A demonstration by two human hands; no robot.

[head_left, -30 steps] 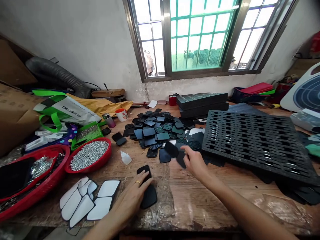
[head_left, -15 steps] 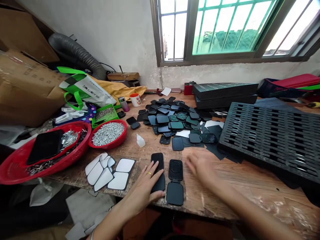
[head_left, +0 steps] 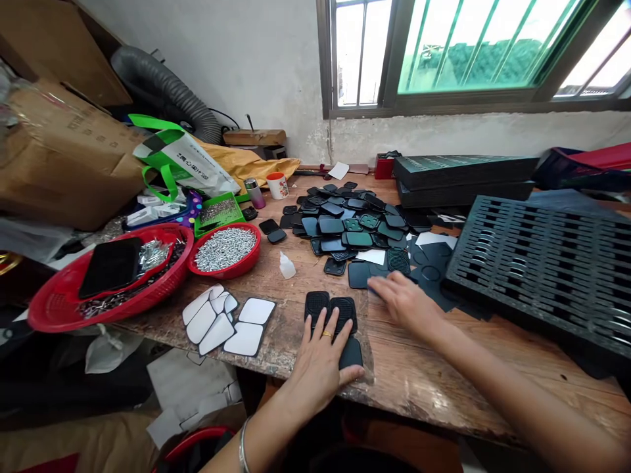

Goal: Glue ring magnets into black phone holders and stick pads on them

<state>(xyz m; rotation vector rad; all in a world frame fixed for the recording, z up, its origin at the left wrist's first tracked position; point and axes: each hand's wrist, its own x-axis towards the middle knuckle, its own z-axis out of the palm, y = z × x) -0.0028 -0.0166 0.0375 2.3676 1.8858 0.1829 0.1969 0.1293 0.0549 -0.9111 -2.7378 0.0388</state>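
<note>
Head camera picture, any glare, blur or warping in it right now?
In the head view, the window is blown out to near white in places; in the head view, pale glare shows on the tabletop near its front edge; in the head view, the right hand looks slightly softer than the left hand; in the head view, the window frame leans, suggesting wide-lens distortion.

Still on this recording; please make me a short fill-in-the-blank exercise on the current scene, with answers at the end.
1. The left hand lies over ____ black cases set side by side.
2. The slotted black tray lies to the ____ of the right hand.
3. Small silver pins fill a basket coloured ____.
4. A bracelet circles the ____ wrist.

Missing words: two; right; red; left.
</note>
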